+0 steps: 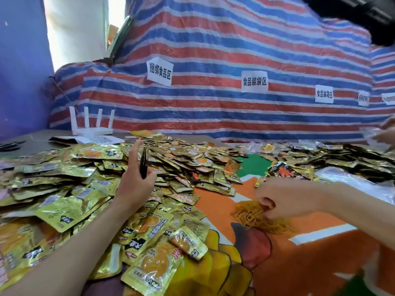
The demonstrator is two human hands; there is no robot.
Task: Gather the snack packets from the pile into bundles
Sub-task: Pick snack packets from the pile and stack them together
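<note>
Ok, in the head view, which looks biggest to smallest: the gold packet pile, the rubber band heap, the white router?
1. gold packet pile
2. rubber band heap and white router: about alike, router farther back, so unranked.

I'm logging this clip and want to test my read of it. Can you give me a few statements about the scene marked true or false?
1. The left hand holds a thin stack of packets on edge above the pile. True.
2. The right hand is lifting a gold packet. False: its fingers pinch into a heap of rubber bands on the table.
3. The white router at the back has four antennas. True.
4. The backdrop is a plain white wall. False: it is a red, blue and white striped tarp with paper signs on it.
</note>
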